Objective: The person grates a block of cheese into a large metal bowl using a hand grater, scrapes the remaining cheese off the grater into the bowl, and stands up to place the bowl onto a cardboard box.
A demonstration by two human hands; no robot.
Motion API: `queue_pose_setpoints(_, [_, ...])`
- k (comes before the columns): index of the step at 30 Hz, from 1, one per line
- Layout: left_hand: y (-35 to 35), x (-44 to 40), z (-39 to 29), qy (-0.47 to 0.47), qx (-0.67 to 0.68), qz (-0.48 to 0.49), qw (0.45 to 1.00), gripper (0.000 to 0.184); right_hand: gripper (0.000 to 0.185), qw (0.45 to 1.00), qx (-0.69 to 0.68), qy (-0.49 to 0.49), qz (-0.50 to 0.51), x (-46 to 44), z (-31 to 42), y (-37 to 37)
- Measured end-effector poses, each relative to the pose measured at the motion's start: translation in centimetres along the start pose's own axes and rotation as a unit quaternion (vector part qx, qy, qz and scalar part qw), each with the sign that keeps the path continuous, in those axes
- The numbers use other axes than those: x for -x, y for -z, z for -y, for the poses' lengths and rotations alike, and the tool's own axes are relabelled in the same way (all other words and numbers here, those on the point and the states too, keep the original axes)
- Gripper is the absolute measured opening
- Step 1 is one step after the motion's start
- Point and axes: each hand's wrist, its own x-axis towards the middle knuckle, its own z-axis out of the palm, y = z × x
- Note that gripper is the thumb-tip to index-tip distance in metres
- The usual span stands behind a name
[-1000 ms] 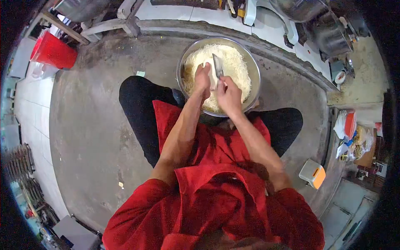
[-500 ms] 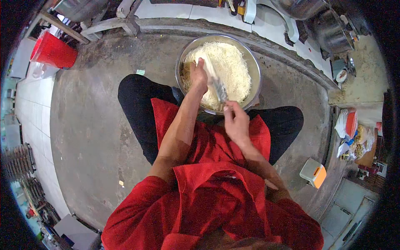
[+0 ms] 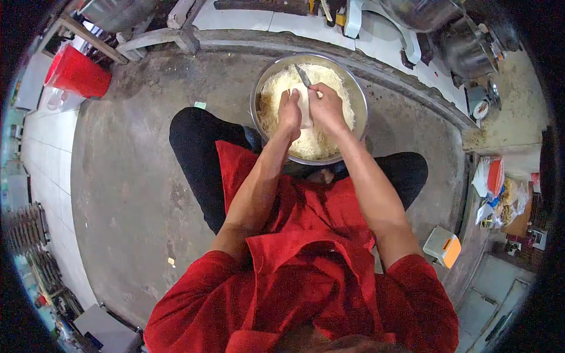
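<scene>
A round metal bowl stands on the floor between my bent legs, with pale thin shreds inside. Over its middle my left hand is closed around a pale, smooth block. My right hand grips a knife at the block's upper right; the dark blade points up and left, and the handle is hidden in my fingers. Both hands are close together, one on each side of the block.
A red bucket is at the upper left. A concrete ledge runs behind the bowl, with metal pots at the upper right. A white and orange box sits on the floor to the right.
My right hand has moved up and forward with the knife, from the bowl's near edge to beside the block. The block, tilted to the left before, now stands more upright in view.
</scene>
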Motion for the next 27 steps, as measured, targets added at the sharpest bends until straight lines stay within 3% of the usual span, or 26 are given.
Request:
queue_pose_setpoints(2, [0.7,-0.4,-0.7,0.025,-0.006,-0.026,0.999,0.049,0.023,0.986,0.069,0.137,-0.063,1.8,-1.0,-1.1])
queue_pose_setpoints(3, [0.8,-0.5,-1.0,0.049,-0.013,-0.05,0.997,0.054,0.022,0.985,0.028,0.157,-0.071,2.7,-1.7,-1.8])
queue_pose_setpoints(8, [0.8,0.3,-1.8,0.064,-0.018,-0.062,0.996,0.064,0.021,0.982,0.045,0.172,-0.069,7.1,-2.9,-2.2])
queue_pose_setpoints(10, [1.0,-0.3,-0.6,-0.011,-0.113,-0.088,0.99,0.059,0.021,0.982,0.023,0.171,-0.074,8.4,-3.3,-2.1])
queue_pose_setpoints(14, [1.2,-2.0,1.1,-0.011,-0.075,-0.12,0.99,0.058,0.023,0.977,0.033,0.2,-0.073,11.0,-4.2,-1.7])
queue_pose_setpoints(16, [2.2,-2.9,1.6,-0.029,-0.035,-0.081,0.996,0.055,0.023,0.98,0.026,0.186,-0.064,12.3,-4.9,-1.7])
queue_pose_setpoints(18, [2.5,-3.6,1.7,-0.013,-0.033,-0.08,0.996,0.06,0.022,0.967,0.043,0.239,-0.075,13.3,-5.6,-1.7])
queue_pose_setpoints(19, [2.5,-3.7,1.7,0.003,-0.031,-0.079,0.996,0.065,0.021,0.985,0.048,0.165,-0.029,14.0,-5.7,-1.1])
queue_pose_setpoints(21, [1.9,-2.8,0.6,0.001,-0.047,-0.09,0.995,0.064,0.022,0.985,0.052,0.163,-0.036,15.1,-5.5,-0.3])
queue_pose_setpoints(23, [1.6,-2.4,-0.2,-0.001,-0.062,-0.101,0.993,0.062,0.024,0.984,0.056,0.161,-0.044,15.1,-5.9,0.3])
queue_pose_setpoints(25, [1.4,-2.7,-0.6,-0.014,-0.145,-0.155,0.977,0.047,0.026,0.964,0.04,0.233,-0.124,14.2,-7.2,0.9])
queue_pose_setpoints(27, [1.3,-2.1,-1.0,0.011,-0.091,-0.125,0.988,0.048,0.027,0.994,-0.067,0.03,-0.082,13.2,-7.1,2.0])
